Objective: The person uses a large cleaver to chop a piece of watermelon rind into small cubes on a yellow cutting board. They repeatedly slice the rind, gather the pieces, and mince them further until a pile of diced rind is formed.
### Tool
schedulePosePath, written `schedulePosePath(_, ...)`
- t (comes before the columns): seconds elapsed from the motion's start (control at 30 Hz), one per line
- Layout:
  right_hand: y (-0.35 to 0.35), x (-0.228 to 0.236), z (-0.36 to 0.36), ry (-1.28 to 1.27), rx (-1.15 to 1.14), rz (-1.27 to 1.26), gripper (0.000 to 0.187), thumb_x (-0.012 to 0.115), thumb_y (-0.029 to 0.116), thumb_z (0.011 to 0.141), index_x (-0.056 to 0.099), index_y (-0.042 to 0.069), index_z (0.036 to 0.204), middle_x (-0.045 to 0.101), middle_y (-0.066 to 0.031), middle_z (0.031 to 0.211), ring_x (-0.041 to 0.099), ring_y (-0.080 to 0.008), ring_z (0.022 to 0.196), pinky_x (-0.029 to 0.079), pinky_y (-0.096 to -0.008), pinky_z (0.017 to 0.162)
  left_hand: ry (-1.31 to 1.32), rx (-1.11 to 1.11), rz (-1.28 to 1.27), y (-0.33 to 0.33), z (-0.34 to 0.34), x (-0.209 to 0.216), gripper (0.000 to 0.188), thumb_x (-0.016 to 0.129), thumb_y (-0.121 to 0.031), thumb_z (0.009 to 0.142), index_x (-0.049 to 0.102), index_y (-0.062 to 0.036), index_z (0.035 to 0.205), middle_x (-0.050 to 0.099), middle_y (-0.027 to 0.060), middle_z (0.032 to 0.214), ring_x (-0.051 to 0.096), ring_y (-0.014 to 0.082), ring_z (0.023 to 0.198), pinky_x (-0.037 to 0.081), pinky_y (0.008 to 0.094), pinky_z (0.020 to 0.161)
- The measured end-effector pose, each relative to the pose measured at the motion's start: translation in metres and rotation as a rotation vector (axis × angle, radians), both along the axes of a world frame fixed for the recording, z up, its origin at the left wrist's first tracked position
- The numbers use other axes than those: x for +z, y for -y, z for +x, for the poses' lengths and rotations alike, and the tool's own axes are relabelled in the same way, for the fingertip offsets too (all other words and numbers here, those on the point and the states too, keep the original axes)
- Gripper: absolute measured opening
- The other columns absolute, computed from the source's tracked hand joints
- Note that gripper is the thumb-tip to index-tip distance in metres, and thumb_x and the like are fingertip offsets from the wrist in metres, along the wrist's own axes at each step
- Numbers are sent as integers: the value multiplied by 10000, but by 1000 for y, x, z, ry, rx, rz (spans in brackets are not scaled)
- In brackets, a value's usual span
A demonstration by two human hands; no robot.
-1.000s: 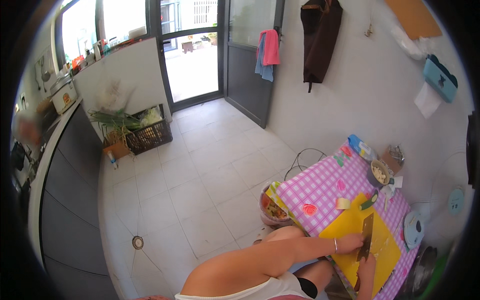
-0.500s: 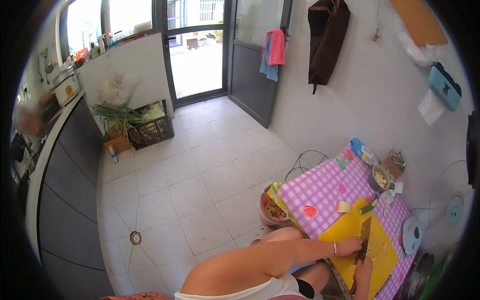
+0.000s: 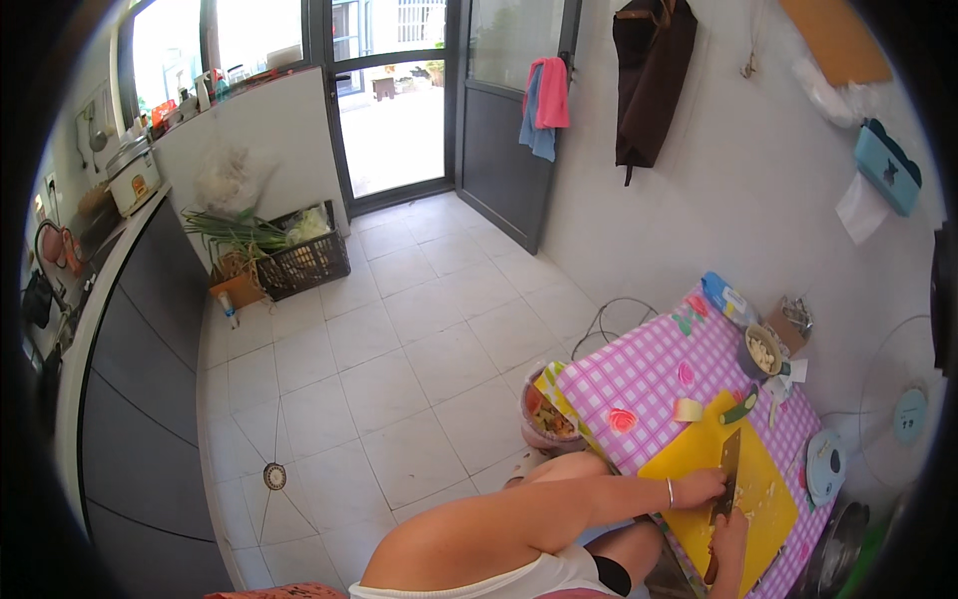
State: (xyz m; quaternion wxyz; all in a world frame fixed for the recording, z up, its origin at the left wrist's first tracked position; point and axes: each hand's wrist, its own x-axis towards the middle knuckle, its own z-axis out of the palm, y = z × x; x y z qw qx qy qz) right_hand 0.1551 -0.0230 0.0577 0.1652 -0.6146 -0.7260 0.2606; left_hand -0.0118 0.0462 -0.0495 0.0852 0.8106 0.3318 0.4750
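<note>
A wide-bladed cleaver is over a yellow cutting board on the table at the lower right. My right hand is wrapped round its handle, the end of which shows below the fist. On the left side of the blade, my left hand, with a bracelet at the wrist, has its fingers curled in against the metal. What those fingers hold, if anything, is hidden. Small pale chopped bits are scattered on the board to the right of the blade. Past the board's far edge lie a cut green vegetable and a pale chunk.
A pink checked cloth covers the table. On it stand a bowl of pale pieces, a blue packet and a round light-blue device. A bin of scraps sits beside the table; a black vegetable crate is farther off.
The view has shifted very slightly. Both hands and the cleaver keep nearly the same place over the board, with no clear movement.
</note>
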Motion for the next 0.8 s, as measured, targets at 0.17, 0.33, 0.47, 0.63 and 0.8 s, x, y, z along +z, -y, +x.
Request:
schedulePosePath(0.17, 0, 30, 27, -43, -22, -176, 131, 538, 94, 944, 442, 10, 914, 499, -111, 599, 496, -197, 384, 434, -350, 353, -14, -33, -73, 9, 5, 6, 117, 687, -89, 683, 630, -24, 762, 590, 181, 908, 577, 377, 929, 493, 461, 809)
schedulePosePath(0.33, 0, -10, 10, -19, 6, 25, 106, 516, 73, 946, 470, -18, 975, 473, -102, 574, 487, -200, 373, 425, -348, 333, -15, 7, -63, 5, 4, 0, 149, 696, -84, 656, 623, -30, 774, 591, 173, 908, 576, 382, 917, 492, 464, 799)
schedulePosePath(0.47, 2, 5, -1, -37, -45, -51, 122, 529, 70, 935, 473, -35, 961, 487, -129, 582, 515, -224, 384, 436, -368, 349, -66, -13, -74, 7, 1, 5, 157, 694, -88, 658, 619, -29, 783, 592, 171, 899, 574, 381, 909, 490, 466, 795)
schedulePosePath(0.63, 15, 45, 9, -69, -23, -194, 149, 548, 67, 921, 484, -65, 945, 489, -148, 562, 512, -222, 366, 423, -372, 341, -31, 9, -35, 8, 4, -5, 139, 671, -107, 688, 620, -28, 790, 590, 178, 868, 575, 377, 900, 488, 470, 784)
schedulePosePath(0.8, 9, 3, 3, 150, 13, 126, 358, 534, 241, 963, 581, -110, 1017, 607, -358, 989, 572, -517, 1001, 455, -537, 867, -77, 16, -40, 6, 6, 2, 128, 646, -144, 718, 656, -24, 763, 629, 209, 847, 611, 391, 845, 498, 483, 771)
